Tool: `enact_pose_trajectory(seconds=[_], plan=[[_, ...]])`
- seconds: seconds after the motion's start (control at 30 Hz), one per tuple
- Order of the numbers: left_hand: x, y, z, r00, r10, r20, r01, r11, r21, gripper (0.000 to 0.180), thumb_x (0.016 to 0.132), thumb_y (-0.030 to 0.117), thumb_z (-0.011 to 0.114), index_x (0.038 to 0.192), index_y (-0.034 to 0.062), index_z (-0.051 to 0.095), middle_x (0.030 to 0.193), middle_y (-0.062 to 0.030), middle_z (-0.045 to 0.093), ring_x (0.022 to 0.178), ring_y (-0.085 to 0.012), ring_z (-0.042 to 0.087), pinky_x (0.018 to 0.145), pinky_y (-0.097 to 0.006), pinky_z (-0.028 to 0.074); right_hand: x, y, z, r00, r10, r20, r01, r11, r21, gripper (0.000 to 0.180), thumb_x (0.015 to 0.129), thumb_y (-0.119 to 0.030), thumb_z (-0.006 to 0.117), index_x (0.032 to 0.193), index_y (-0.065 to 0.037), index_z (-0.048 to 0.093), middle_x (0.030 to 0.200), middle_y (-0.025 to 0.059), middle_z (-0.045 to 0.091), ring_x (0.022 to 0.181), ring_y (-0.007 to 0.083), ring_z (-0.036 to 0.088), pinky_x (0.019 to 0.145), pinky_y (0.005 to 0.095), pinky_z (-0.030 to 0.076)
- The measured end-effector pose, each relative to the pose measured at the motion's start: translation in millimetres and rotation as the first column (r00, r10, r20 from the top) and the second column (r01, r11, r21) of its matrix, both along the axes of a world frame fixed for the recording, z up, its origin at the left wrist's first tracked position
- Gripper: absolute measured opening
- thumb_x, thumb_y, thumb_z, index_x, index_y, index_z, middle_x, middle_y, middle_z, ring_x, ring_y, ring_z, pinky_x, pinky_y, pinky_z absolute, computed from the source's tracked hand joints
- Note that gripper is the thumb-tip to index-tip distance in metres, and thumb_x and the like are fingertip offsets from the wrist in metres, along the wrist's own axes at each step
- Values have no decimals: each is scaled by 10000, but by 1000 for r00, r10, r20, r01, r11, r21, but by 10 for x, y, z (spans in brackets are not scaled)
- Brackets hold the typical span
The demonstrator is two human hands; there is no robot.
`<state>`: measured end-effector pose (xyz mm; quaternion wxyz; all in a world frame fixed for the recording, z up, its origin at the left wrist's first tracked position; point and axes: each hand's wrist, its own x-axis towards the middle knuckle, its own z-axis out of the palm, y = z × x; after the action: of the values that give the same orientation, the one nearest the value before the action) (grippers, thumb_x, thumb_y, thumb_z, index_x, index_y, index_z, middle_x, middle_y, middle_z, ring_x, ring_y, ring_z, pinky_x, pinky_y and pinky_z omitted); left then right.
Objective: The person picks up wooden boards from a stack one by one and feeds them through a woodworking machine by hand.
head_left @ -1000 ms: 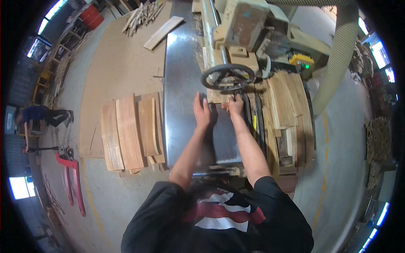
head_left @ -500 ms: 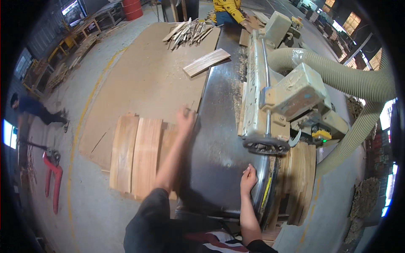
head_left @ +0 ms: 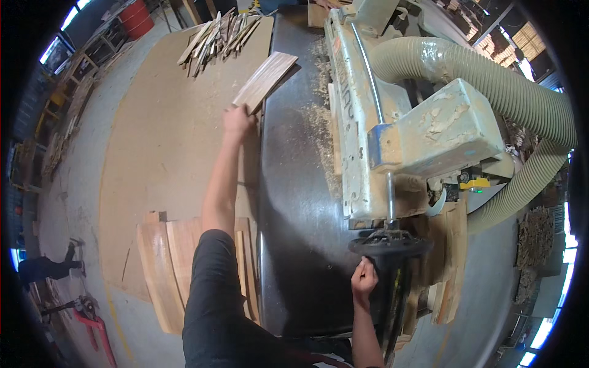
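My left hand (head_left: 236,120) is stretched far forward and grips the near end of a flat wooden board (head_left: 265,81) that lies across the left edge of the dark steel machine table (head_left: 294,202). My right hand (head_left: 364,281) stays close to me, curled at the rim of a black handwheel (head_left: 391,246) at the front of a pale green woodworking machine (head_left: 392,122). Sawdust lies along the machine's base.
A thick ribbed dust hose (head_left: 491,80) arcs off the machine to the right. Stacked planks (head_left: 178,270) lie on the floor to my left, more wood strips (head_left: 224,30) at the far end. A person (head_left: 43,268) and a red pallet jack (head_left: 89,319) are at far left.
My left arm has reached farther forward and taken hold of the board at the table's far left. My right hand has lifted to the handwheel. My head has moved forward over the table.
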<state>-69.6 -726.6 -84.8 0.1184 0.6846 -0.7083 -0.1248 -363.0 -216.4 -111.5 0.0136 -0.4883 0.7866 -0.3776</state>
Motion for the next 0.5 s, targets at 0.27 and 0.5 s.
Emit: enact_pose_trajectory(seconds=[0.27, 0.5], plan=[[-338, 1924, 521, 972, -210, -108, 151, 906, -396, 133, 743, 171, 677, 667, 62, 675, 737, -182, 677, 678, -352, 674, 602, -437, 538, 6, 55, 39, 993, 14, 121, -20, 999, 41, 155, 935, -87, 584, 1030, -3, 675, 783, 188, 665, 675, 323, 657, 611, 374, 515], [-781, 4405, 705, 949, -114, -295, 22, 954, -297, 216, 697, 253, 727, 736, 42, 702, 678, -126, 673, 626, -303, 670, 584, -390, 537, 44, 10, -1, 966, 78, 246, -57, 994, -93, 170, 941, -118, 593, 1056, -22, 674, 877, 207, 695, 747, 332, 694, 680, 365, 549]])
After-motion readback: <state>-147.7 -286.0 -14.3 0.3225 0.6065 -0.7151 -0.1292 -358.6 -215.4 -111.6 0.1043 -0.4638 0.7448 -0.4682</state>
